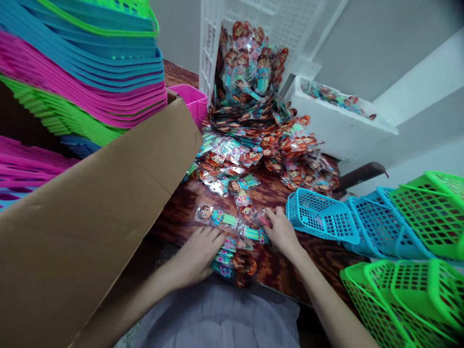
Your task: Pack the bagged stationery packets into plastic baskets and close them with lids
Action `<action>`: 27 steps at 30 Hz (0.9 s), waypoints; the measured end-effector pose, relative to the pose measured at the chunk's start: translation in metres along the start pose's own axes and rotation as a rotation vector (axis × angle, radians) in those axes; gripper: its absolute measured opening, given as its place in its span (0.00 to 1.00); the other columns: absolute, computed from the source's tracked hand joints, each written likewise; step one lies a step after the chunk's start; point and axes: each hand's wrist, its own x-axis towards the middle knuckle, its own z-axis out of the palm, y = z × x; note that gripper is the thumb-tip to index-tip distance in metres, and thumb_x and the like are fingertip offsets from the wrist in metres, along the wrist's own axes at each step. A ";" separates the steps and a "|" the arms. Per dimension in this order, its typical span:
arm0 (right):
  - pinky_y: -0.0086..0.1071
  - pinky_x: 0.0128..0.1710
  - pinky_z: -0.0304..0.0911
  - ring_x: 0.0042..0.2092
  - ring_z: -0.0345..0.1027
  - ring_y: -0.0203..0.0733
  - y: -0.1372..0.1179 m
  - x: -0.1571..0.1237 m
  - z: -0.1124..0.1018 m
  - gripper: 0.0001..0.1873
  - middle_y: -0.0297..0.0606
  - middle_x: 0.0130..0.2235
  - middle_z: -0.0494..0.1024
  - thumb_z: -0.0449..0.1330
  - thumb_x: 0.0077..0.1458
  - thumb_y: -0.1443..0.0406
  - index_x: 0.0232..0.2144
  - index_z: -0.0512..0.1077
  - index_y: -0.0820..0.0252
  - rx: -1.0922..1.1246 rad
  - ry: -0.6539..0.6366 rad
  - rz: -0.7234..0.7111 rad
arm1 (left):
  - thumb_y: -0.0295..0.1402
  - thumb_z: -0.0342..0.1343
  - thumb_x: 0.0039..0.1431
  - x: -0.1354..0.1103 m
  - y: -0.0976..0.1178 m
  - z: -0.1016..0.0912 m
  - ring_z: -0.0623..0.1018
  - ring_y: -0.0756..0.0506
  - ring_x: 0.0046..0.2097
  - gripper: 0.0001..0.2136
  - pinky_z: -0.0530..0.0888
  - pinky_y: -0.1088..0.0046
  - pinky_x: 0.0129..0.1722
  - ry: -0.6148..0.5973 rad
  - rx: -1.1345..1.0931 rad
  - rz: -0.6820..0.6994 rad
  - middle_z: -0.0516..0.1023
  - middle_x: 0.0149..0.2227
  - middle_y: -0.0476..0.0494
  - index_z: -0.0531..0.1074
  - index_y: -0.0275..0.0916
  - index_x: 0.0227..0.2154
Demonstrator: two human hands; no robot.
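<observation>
Small stack: overlapping candy packets [226,258] lie at the near edge of the wooden table [277,266], against your left hand — apparently the part that is done.
Big heap: a far larger loose pile [235,147] spreads beyond your hands, up into a white crate [208,58], with more packets in a foam box [326,123]; by that balance, most is left and the work looks early.
Blue basket: one basket [321,215] stands just beside your right hand, its contents too dim to make out.
Left fingers: your left hand [199,251] lies with fingers bent over the stack's edge, touching it; whether they grip is hidden.
Right fingers: your right hand [282,229] meets the end of a single packet [253,234] — fingertips curled at it, though whether they pinch is unclear.
Loose packet: another one [217,216] lies flat just beyond your left fingertips.
</observation>
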 end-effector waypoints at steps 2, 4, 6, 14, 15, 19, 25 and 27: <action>0.37 0.46 0.61 0.47 0.64 0.49 -0.001 -0.014 -0.009 0.17 0.44 0.45 0.68 0.54 0.59 0.71 0.50 0.70 0.58 0.057 0.071 -0.107 | 0.26 0.58 0.48 -0.001 0.000 0.000 0.66 0.37 0.53 0.29 0.64 0.59 0.52 0.000 -0.006 0.003 0.68 0.54 0.39 0.60 0.40 0.55; 0.39 0.48 0.61 0.48 0.63 0.49 -0.004 -0.026 -0.014 0.27 0.43 0.45 0.70 0.52 0.59 0.72 0.60 0.62 0.55 0.149 0.063 -0.194 | 0.26 0.58 0.48 -0.001 0.000 0.001 0.66 0.37 0.54 0.31 0.64 0.60 0.53 0.008 -0.005 0.013 0.68 0.55 0.39 0.59 0.40 0.57; 0.39 0.49 0.62 0.48 0.64 0.47 -0.007 -0.033 -0.014 0.33 0.41 0.46 0.71 0.51 0.59 0.73 0.65 0.54 0.52 0.266 -0.015 -0.234 | 0.25 0.58 0.47 -0.001 -0.001 0.002 0.66 0.37 0.54 0.33 0.64 0.60 0.53 0.020 -0.002 0.016 0.67 0.55 0.40 0.58 0.40 0.58; 0.43 0.53 0.58 0.56 0.59 0.52 -0.013 -0.024 0.011 0.17 0.44 0.55 0.67 0.60 0.52 0.73 0.45 0.68 0.57 0.174 -0.165 -0.228 | 0.24 0.58 0.46 -0.002 -0.001 0.004 0.66 0.37 0.54 0.36 0.64 0.62 0.53 0.039 -0.017 0.017 0.67 0.55 0.41 0.56 0.41 0.60; 0.45 0.53 0.58 0.55 0.59 0.53 -0.015 -0.025 0.011 0.17 0.45 0.53 0.68 0.60 0.52 0.72 0.45 0.67 0.57 0.120 -0.172 -0.214 | 0.24 0.58 0.46 -0.002 -0.001 0.003 0.66 0.37 0.55 0.37 0.64 0.62 0.53 0.040 -0.021 0.013 0.67 0.56 0.41 0.56 0.41 0.61; 0.39 0.47 0.60 0.46 0.65 0.48 -0.024 -0.034 0.005 0.14 0.42 0.44 0.70 0.58 0.54 0.72 0.44 0.65 0.58 0.089 -0.235 -0.201 | 0.24 0.58 0.45 -0.003 -0.001 0.003 0.66 0.37 0.55 0.35 0.63 0.62 0.54 0.037 -0.036 -0.004 0.67 0.56 0.40 0.57 0.40 0.59; 0.38 0.45 0.61 0.48 0.62 0.49 -0.031 -0.051 -0.005 0.20 0.46 0.50 0.68 0.51 0.54 0.77 0.47 0.67 0.58 -0.002 -0.034 -0.324 | 0.25 0.58 0.46 -0.002 0.000 0.003 0.66 0.36 0.56 0.35 0.64 0.59 0.54 -0.007 -0.001 0.001 0.67 0.57 0.38 0.56 0.40 0.60; 0.41 0.46 0.61 0.47 0.61 0.51 -0.032 -0.052 -0.002 0.28 0.46 0.48 0.70 0.49 0.54 0.79 0.56 0.65 0.58 -0.077 0.020 -0.386 | 0.25 0.58 0.46 0.002 0.002 0.001 0.66 0.35 0.56 0.33 0.64 0.58 0.54 -0.026 0.037 0.014 0.67 0.57 0.37 0.58 0.39 0.58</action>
